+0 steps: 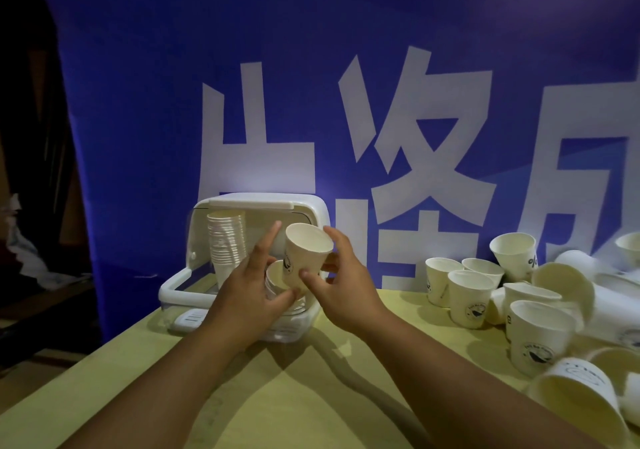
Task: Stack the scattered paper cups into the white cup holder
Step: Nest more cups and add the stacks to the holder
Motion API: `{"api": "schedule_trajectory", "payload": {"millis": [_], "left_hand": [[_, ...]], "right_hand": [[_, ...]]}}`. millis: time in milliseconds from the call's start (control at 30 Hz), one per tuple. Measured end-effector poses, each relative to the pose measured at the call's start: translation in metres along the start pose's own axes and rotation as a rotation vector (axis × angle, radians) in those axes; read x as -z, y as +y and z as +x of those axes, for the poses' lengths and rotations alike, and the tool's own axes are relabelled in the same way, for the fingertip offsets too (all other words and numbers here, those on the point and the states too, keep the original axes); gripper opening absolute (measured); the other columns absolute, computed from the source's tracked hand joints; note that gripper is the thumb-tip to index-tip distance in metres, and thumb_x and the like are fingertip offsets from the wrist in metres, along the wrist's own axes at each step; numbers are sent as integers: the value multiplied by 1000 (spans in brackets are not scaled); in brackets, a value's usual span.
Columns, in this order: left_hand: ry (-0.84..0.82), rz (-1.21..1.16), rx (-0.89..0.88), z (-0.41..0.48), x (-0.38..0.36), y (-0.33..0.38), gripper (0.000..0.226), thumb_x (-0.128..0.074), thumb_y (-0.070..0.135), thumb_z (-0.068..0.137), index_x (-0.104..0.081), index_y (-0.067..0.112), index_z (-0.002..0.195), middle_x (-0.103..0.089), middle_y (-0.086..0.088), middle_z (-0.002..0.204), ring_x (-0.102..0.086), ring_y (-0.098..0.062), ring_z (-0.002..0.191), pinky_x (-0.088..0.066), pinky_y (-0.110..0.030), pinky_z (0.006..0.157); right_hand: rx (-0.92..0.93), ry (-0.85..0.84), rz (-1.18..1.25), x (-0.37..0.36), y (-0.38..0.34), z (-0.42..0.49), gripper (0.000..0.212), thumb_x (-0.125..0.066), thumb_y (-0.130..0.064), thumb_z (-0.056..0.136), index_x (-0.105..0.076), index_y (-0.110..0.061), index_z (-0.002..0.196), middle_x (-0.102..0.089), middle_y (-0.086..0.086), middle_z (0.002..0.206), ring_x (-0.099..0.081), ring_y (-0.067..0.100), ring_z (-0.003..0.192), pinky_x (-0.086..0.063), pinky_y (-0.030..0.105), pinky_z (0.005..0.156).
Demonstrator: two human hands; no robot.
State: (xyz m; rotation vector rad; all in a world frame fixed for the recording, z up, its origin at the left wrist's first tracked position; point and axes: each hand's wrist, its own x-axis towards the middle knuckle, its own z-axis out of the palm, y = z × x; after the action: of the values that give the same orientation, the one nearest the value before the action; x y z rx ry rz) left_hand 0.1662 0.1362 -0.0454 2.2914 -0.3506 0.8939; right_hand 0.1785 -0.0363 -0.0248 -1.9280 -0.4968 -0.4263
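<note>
Head view: in the centre of the frame your right hand (343, 287) curls fingers and thumb round one paper cup (306, 253), a little tilted. Your left hand (247, 286) pinches a short stack (275, 275) just below it, index finger straight. Behind them stands the white cup holder (311, 206) with a tall stack (227, 244) inside. Scattered cups (467, 293) lie on the worktop (294, 396) at the right.

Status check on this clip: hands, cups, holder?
Right hand grips cup, tilted, above nested cups in left hand. Holder open, tall stack inside. Loose cups at right; nothing blocking.
</note>
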Motion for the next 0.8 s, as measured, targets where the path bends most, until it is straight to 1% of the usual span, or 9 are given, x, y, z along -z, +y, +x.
{"api": "schedule_trajectory", "payload": {"millis": [100,233,333,400,467,533,633,733,800], "left_hand": [[-8,19,-6,3,-2,-1,109,-79,47,83,9,72,141,-42,7,155,-51,-17,130,-51,-43,101],[15,-3,-15,3,-3,-4,114,-81,41,83,10,67,146,-38,5,157,-51,-16,129,-52,-43,100],[-7,4,22,3,-2,-8,92,-77,44,86,-13,57,152,-39,8,155,-50,-17,131,-53,-46,102],[2,51,60,3,-2,-11,72,-73,47,88,-37,41,150,-46,7,149,-53,-18,127,-54,-43,99],[8,70,91,2,-2,-11,63,-71,46,90,-48,29,147,-48,7,145,-54,-14,121,-54,-36,97],[-11,99,127,2,-1,-11,56,-65,46,94,-53,23,144,-51,6,143,-55,-13,119,-54,-35,97],[-21,132,183,3,1,-11,46,-55,46,99,-60,20,138,-63,1,133,-60,-14,110,-55,-37,94],[-1,144,193,2,2,-14,44,-52,45,100,-64,19,134,-66,0,128,-61,-15,106,-55,-38,92],[18,153,200,1,2,-14,45,-53,45,100,-60,20,138,-61,1,136,-58,-16,114,-53,-38,96]], "right_hand": [[18,15,6,-2,-1,-1,79,-71,-28,90,-21,-45,149,-49,-9,146,-55,15,126,-49,32,98],[3,62,54,-3,-3,-2,62,-65,-25,95,-31,-42,144,-57,-8,137,-60,9,113,-49,25,92],[7,48,-50,-6,-1,-2,50,-61,-27,97,-39,-40,140,-59,-11,135,-57,2,101,-45,14,81],[38,29,-129,-4,0,-5,48,-57,-26,99,-42,-39,143,-57,-11,138,-57,5,111,-44,15,87],[94,-38,-253,-1,1,-9,43,-54,-22,101,-48,-34,143,-55,-11,141,-54,9,122,-38,15,95],[162,-138,-397,0,5,-13,42,-53,-18,101,-51,-29,142,-54,-8,143,-52,11,128,-34,14,99],[192,-232,-493,-3,10,-16,53,-56,-13,100,-42,-29,149,-49,-4,148,-49,16,131,-37,24,108],[189,-222,-508,-9,8,-17,56,-56,-17,100,-38,-32,151,-45,-8,151,-46,15,134,-36,25,108],[159,-182,-489,-7,3,-19,56,-58,-25,99,-38,-36,149,-44,-13,151,-46,12,134,-36,25,107]]}}
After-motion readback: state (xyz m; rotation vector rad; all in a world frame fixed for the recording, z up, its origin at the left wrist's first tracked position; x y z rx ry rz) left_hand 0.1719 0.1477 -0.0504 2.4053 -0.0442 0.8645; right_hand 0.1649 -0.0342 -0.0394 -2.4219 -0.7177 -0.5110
